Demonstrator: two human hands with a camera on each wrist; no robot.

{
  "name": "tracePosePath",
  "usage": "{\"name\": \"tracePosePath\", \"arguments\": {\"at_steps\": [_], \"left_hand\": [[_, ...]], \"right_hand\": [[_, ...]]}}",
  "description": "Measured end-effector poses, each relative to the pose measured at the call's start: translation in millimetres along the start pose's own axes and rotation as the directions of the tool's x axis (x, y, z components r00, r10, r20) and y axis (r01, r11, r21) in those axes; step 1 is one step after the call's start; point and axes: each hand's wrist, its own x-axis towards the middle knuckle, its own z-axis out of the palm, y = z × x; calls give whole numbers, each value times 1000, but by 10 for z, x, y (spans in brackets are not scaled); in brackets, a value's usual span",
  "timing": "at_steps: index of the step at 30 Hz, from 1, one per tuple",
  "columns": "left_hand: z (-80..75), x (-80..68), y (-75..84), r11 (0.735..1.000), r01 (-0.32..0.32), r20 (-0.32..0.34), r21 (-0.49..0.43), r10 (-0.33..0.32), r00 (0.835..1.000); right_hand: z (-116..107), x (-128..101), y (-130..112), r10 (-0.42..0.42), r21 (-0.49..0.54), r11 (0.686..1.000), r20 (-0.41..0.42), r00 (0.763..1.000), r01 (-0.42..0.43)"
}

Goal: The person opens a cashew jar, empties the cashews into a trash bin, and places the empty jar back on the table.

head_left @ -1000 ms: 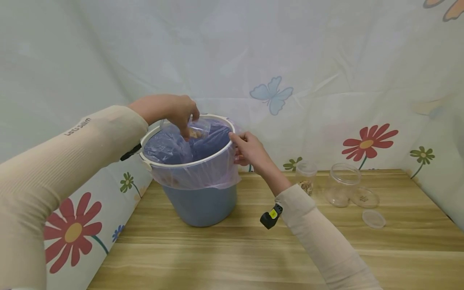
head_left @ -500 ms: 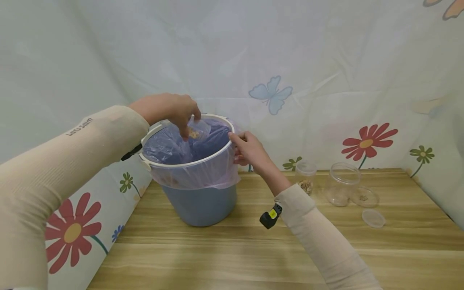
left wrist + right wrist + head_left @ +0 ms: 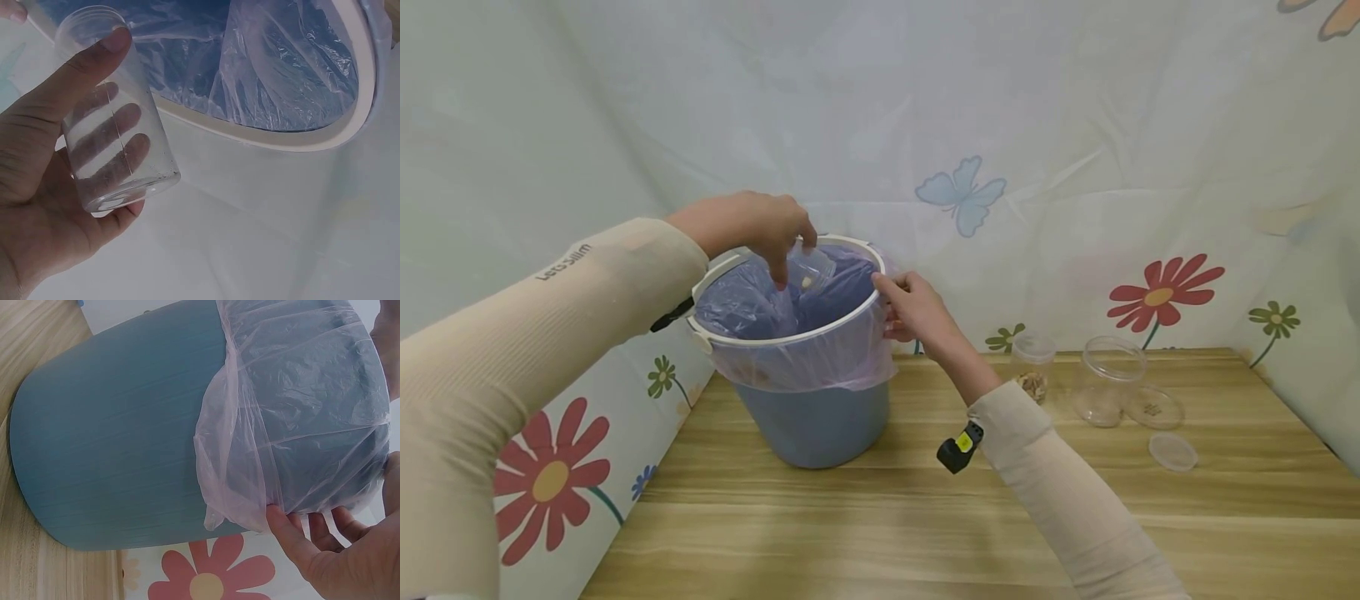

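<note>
Gripped by the left hand point(image 3: 760, 227), the jar point(image 3: 122, 128) slants over the bin point(image 3: 823, 427), its long axis running mouth-first toward the right hand point(image 3: 917, 312), which pinches the rim point(image 3: 294, 141).

The left arm point(image 3: 580, 308) is bent, the left hand point(image 3: 775, 229) arched downward and curled; the right hand point(image 3: 919, 310) is held lower, fingers point(image 3: 322, 534) bent.

Dark lettering point(image 3: 563, 261) on the left beige sleeve point(image 3: 583, 325) reads "LetsSlim", while the small print point(image 3: 1153, 410) on the round clear lid point(image 3: 1170, 414) at right and the yellow label point(image 3: 964, 442) on the right wrist's black device point(image 3: 953, 457) are illegible.
</note>
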Motion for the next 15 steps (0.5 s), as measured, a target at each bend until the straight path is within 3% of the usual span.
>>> {"name": "tracePosePath", "arguments": {"at_steps": [6, 15], "left_hand": [[6, -12, 12, 1000, 6, -3, 10, -6, 1000], [24, -38, 18, 996, -5, -91, 85, 13, 996]], "right_hand": [[-2, 4, 5, -1, -14, 1000, 3, 1000, 1], [-2, 4, 1, -7, -12, 1000, 4, 1000, 7]]}}
